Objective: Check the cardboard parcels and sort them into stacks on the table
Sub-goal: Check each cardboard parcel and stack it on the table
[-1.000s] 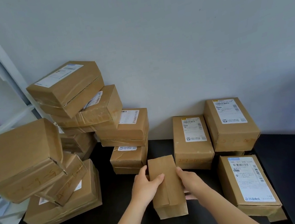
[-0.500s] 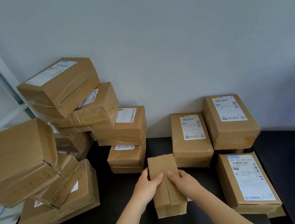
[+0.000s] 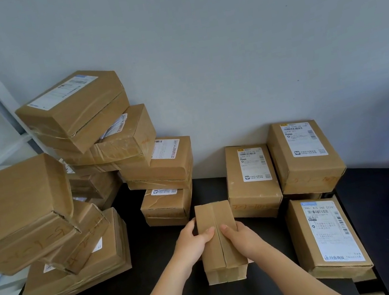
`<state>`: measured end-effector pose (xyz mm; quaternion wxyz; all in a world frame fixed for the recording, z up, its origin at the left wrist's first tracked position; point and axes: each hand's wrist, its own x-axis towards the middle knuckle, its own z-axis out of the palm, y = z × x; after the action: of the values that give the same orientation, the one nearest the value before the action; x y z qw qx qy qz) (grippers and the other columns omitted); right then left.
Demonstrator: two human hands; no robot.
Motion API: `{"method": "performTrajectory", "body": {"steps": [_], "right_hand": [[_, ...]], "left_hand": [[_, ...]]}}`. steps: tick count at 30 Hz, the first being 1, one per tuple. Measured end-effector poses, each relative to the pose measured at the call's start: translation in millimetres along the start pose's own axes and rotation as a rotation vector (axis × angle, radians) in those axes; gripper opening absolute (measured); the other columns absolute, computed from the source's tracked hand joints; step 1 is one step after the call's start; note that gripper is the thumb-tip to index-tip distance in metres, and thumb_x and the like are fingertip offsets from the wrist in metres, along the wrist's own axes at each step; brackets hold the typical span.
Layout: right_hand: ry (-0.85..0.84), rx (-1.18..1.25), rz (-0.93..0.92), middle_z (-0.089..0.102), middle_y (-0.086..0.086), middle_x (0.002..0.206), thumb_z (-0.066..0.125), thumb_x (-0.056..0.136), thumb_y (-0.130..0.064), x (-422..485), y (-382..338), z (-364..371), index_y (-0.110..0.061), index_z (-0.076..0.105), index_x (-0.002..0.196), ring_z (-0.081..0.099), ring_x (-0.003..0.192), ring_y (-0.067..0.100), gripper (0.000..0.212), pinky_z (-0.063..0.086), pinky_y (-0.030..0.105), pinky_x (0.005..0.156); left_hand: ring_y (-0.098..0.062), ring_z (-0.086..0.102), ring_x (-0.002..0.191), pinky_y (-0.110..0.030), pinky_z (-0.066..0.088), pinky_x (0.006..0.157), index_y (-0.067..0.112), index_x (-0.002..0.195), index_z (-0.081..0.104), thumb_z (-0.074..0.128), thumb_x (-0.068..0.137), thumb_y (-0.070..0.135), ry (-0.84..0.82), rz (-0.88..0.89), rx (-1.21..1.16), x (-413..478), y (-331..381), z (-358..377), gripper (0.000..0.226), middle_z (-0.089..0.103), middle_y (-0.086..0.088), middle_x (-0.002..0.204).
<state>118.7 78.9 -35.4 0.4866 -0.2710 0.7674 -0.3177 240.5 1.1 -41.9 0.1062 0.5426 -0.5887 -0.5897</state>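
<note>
On table (image 3: 157,269), parcel (image 3: 215,217) — long axis toward wall (image 3: 251,60), left hand (image 3: 192,247), right hand (image 3: 246,240), fingers (image 3: 208,232) clasping it

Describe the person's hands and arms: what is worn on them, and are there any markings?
The left hand and right hand are bare: no gloves, rings or watch show. The forearms are bare too, with no sleeve, band or marking in view up to the frame's edge.

I see bare black table (image 3: 150,257) at seven o'clock. A leaning parcel pile (image 3: 21,209) blocks ten o'clock. Labelled parcels (image 3: 252,189) crowd two to four.
</note>
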Motion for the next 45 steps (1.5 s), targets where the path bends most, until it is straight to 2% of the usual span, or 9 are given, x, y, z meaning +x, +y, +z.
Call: {"method": "performTrajectory", "body": {"steps": [7, 16, 20, 29, 33, 36, 39, 41, 45], "right_hand": [[-0.035, 0.042, 0.015, 0.053, 0.002, 0.130, 0.041, 0.096, -0.050, -2.0, -0.6, -1.9, -0.020, 0.032, 0.143, 0.053, 0.118, 0.021, 0.056, 0.041, 0.042, 0.105], [-0.045, -0.037, 0.031, 0.051, 0.004, 0.136, 0.040, 0.098, -0.045, -2.2, -7.5, -5.4, -0.017, 0.032, 0.143, 0.050, 0.123, 0.022, 0.053, 0.039, 0.039, 0.106], [-0.049, -0.022, 0.055, 0.052, 0.004, 0.135, 0.042, 0.098, -0.043, -2.0, -9.6, -6.5, -0.017, 0.034, 0.143, 0.052, 0.122, 0.022, 0.052, 0.041, 0.038, 0.105], [-0.041, -0.033, 0.064, 0.051, 0.004, 0.136, 0.039, 0.099, -0.044, -3.5, -10.1, -2.9, -0.016, 0.030, 0.146, 0.051, 0.123, 0.022, 0.055, 0.040, 0.040, 0.107], [0.007, -0.070, 0.061, 0.051, 0.005, 0.135, 0.039, 0.099, -0.044, -6.4, -11.6, 0.4, -0.015, 0.031, 0.145, 0.051, 0.122, 0.022, 0.055, 0.040, 0.039, 0.106], [0.075, -0.113, 0.034, 0.051, 0.004, 0.135, 0.043, 0.098, -0.042, -8.0, -13.1, -0.6, -0.016, 0.028, 0.146, 0.052, 0.121, 0.022, 0.056, 0.042, 0.036, 0.101], [0.205, -0.241, -0.040, 0.049, 0.003, 0.136, 0.046, 0.097, -0.040, -11.8, -14.3, -0.4, -0.019, 0.014, 0.150, 0.054, 0.116, 0.021, 0.065, 0.046, 0.032, 0.090], [0.317, -0.322, -0.123, 0.049, 0.003, 0.135, 0.048, 0.095, -0.041, -16.0, -15.2, 4.4, -0.023, 0.012, 0.150, 0.056, 0.112, 0.019, 0.068, 0.049, 0.031, 0.085], [0.421, -0.540, -0.253, 0.026, 0.005, 0.151, 0.048, 0.091, -0.051, -19.9, -19.2, 19.0, -0.029, 0.006, 0.150, 0.045, 0.125, 0.024, 0.076, 0.048, 0.032, 0.089]], "left_hand": [[-0.020, 0.049, 0.122, -0.037, 0.046, 0.094, 0.028, 0.147, 0.029, 0.065, 0.088, 0.038, 0.002, -0.008, -0.006, -2.1, 1.2, -1.2, 0.070, 0.046, 0.001, 0.139], [-0.018, 0.051, 0.117, -0.036, 0.047, 0.092, 0.029, 0.146, 0.032, 0.066, 0.087, 0.037, 0.015, -0.003, -0.012, -1.4, 1.1, -0.2, 0.068, 0.047, 0.003, 0.136], [-0.014, 0.051, 0.107, -0.030, 0.047, 0.079, 0.030, 0.145, 0.032, 0.066, 0.087, 0.036, 0.007, -0.015, -0.031, -2.2, 2.7, -1.1, 0.068, 0.048, 0.003, 0.134], [-0.023, 0.050, 0.121, -0.042, 0.047, 0.094, 0.028, 0.145, 0.031, 0.068, 0.087, 0.033, 0.011, -0.062, -0.077, -6.0, 6.5, -0.4, 0.069, 0.046, -0.001, 0.137], [-0.024, 0.049, 0.122, -0.043, 0.046, 0.095, 0.028, 0.145, 0.031, 0.066, 0.088, 0.033, -0.004, -0.073, -0.100, -13.9, 10.1, -1.0, 0.068, 0.047, -0.001, 0.137], [-0.025, 0.048, 0.123, -0.046, 0.044, 0.100, 0.026, 0.143, 0.037, 0.061, 0.091, 0.033, -0.023, -0.081, -0.179, -18.2, 11.8, -7.5, 0.058, 0.048, -0.002, 0.136], [-0.025, 0.047, 0.126, -0.044, 0.040, 0.101, 0.023, 0.137, 0.046, 0.054, 0.096, 0.029, 0.118, -0.052, -0.269, -21.6, 12.9, -15.6, 0.042, 0.049, -0.003, 0.137], [-0.024, 0.047, 0.127, -0.042, 0.039, 0.102, 0.020, 0.136, 0.049, 0.050, 0.098, 0.023, 0.196, -0.014, -0.263, -25.5, 14.0, -20.6, 0.037, 0.049, -0.005, 0.138], [-0.024, 0.046, 0.127, -0.040, 0.039, 0.102, 0.016, 0.134, 0.051, 0.047, 0.099, 0.015, 0.209, 0.018, -0.218, -33.0, 14.7, -27.9, 0.035, 0.049, -0.006, 0.138]]}}
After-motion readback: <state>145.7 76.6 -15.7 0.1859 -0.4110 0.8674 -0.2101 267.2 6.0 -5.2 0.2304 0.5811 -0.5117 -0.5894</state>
